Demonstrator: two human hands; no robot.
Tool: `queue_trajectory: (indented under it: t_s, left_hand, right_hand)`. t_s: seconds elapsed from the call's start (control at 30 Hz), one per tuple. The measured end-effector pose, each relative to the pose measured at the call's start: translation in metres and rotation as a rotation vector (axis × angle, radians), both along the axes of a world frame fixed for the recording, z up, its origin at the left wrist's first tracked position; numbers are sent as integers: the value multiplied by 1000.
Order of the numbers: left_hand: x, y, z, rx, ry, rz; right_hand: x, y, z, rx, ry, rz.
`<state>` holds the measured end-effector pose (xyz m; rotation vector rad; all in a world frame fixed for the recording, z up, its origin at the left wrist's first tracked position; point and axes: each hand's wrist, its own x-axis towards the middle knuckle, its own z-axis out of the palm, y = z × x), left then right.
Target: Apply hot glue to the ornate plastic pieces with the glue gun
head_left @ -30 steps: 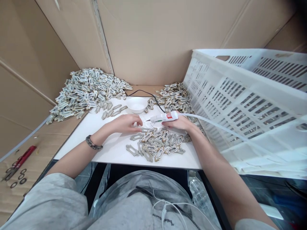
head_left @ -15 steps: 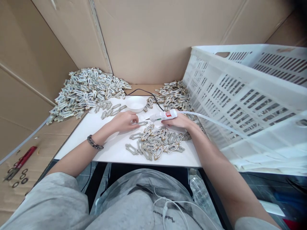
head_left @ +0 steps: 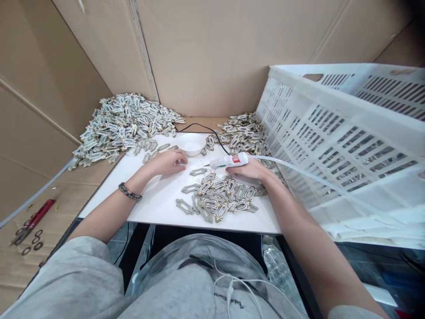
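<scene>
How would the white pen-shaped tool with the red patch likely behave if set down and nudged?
The white pen-shaped tool is probably stiff, since its body looks straight in the right hand. Its rounded barrel suggests it could roll, though the pale translucent tube at its rear, arcing as if flexible, might tug or check it.

I have let go of one small grey frame (head_left: pixel 198 172). A second ago, my left hand (head_left: pixel 168 162) was at the edge of the near pile (head_left: pixel 221 198), then its fingers held the frame's end. Now the frame lies free near the white pen's (head_left: pixel 229 162) tip. My left hand has moved away, closer to the bowl (head_left: pixel 191 144), and holds nothing.
</scene>
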<state>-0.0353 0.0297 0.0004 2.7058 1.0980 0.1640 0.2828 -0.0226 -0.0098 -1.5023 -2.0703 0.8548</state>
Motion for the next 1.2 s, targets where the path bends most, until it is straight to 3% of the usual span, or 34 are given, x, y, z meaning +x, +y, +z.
queue_trajectory:
  t_s: [0.27,0.47,0.6,0.77,1.03,1.2]
  left_hand:
    - [3,3,-9,14,-91,0]
    - [3,1,-2,-45,-173,60]
    - [8,-5,2,-173,-314,110]
    - [25,-15,-6,-346,-498,194]
    - [38,-26,-13,-211,-480,223]
    - [40,-28,-15,-214,-479,297]
  right_hand:
    - [-1,0,0,-25,-4,-47]
    - [-1,0,1,-27,-12,-36]
    - [0,1,0,-16,-21,-25]
    - [2,1,-2,-7,-38,-28]
    - [-1,1,0,-36,-4,-42]
    - [0,2,-1,-16,-11,-40]
